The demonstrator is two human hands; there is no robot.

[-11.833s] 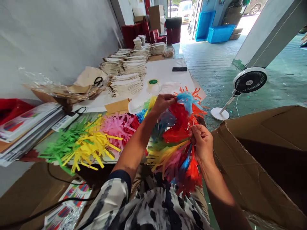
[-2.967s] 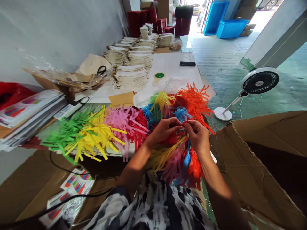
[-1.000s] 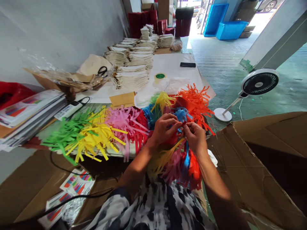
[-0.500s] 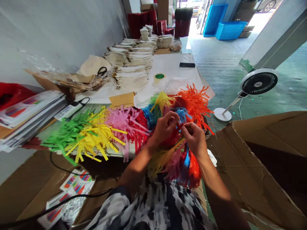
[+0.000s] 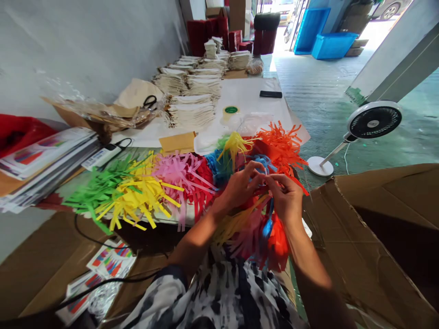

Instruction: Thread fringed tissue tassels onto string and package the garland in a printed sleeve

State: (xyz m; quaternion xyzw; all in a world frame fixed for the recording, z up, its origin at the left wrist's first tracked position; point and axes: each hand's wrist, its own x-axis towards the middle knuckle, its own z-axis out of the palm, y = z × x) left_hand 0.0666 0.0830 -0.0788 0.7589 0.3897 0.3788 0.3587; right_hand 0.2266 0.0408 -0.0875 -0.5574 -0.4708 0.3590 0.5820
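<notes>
My left hand point(image 5: 243, 185) and my right hand point(image 5: 285, 197) meet over a string of coloured paper tassels point(image 5: 255, 230) that hangs down over my lap in yellow, pink, blue and red. Both hands pinch the same spot on it, fingertips almost touching, at a blue tassel point(image 5: 259, 163). More tassels lie along the table edge: green point(image 5: 99, 189), yellow point(image 5: 137, 196), pink point(image 5: 176, 171) and orange point(image 5: 281, 144). What sits between my fingertips is too small to make out.
Stacks of beige cloth bags point(image 5: 190, 98), black scissors point(image 5: 150, 101), a tape roll point(image 5: 230, 112) and a phone point(image 5: 270, 94) lie farther back on the table. Printed sheets point(image 5: 44, 160) are at the left. A white fan point(image 5: 368, 125) stands on the floor; an open cardboard box point(image 5: 377, 219) is at my right.
Both hands have stayed together on the tassel string, shifting slightly to the right, with small changes in the fingers. The view has tilted a little.
</notes>
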